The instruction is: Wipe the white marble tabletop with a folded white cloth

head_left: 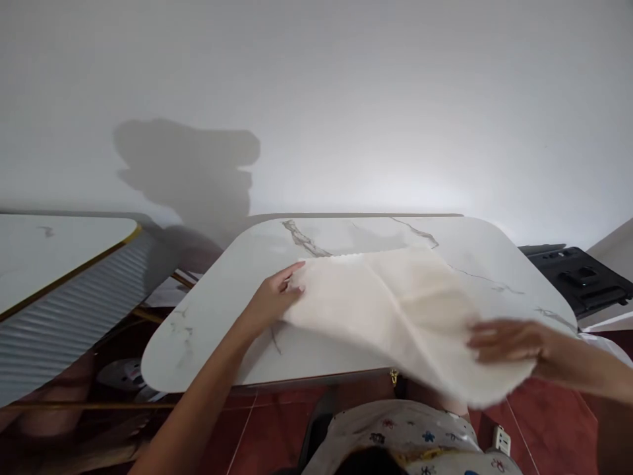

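Note:
A cream cloth lies partly on the white marbled table, with creases running across its right half. Its lower right part hangs over the table's front edge and is blurred. My left hand pinches the cloth's left edge between thumb and fingers. Over the right part of the cloth is my right hand, smeared by motion; its fingers point left, and whether they grip the fabric is unclear.
Another marbled table with a gold edge and ribbed side stands at the left. A black device is beyond the table's right end. A white power socket sits low on the right, above the red tiled floor.

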`<state>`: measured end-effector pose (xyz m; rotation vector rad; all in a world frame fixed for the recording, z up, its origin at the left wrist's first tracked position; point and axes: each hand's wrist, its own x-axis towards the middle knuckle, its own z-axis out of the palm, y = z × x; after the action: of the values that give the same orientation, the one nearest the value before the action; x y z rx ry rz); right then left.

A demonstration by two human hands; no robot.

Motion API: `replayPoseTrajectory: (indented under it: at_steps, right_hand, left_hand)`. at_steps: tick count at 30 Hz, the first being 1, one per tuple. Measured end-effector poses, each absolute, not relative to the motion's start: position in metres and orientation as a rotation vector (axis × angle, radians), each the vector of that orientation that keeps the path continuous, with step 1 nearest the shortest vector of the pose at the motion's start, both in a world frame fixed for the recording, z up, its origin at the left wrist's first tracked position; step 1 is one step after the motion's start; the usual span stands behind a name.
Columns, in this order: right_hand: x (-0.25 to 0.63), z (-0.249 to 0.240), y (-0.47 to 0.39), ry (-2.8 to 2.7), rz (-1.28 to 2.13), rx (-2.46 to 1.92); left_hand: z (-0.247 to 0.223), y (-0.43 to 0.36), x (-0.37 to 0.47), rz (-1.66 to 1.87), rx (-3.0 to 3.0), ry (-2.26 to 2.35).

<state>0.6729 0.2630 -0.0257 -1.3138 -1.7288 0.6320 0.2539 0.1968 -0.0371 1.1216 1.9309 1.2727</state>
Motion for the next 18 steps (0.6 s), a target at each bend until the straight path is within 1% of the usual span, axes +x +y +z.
replayPoseTrajectory:
  at_steps: [4,8,10,12,14,16,18]
  right_hand:
    - [0.679,-0.02,0.25,-1.806,0.646,-1.311]
    - [0.68,-0.022,0.262,-2.126,0.748,-1.293]
    - [0.669,-0.03,0.273,-2.247,0.638,-1.345]
    - [0.651,-0.04,0.28,-2.282,0.418,-1.438]
    - [0.631,-0.048,0.281,-2.314,0.282,-1.499]
    - [0.615,-0.052,0.279,-2.334,0.285,-1.492]
    - [0.606,-0.053,0.277,-2.309,0.403,-1.455]
  left_hand:
    - [-0.045,0.165,0.278,1.048,1.449,2.184]
    - [-0.047,0.136,0.311,0.852,1.693,2.245]
    - [-0.048,0.124,0.318,0.798,1.666,2.442]
    - [-0.051,0.114,0.321,0.744,1.577,2.617]
    - [-0.055,0.107,0.323,0.721,1.466,2.677]
    - [-0.058,0.104,0.327,0.79,1.358,2.685]
    - [-0.057,0.105,0.331,0.925,1.251,2.621]
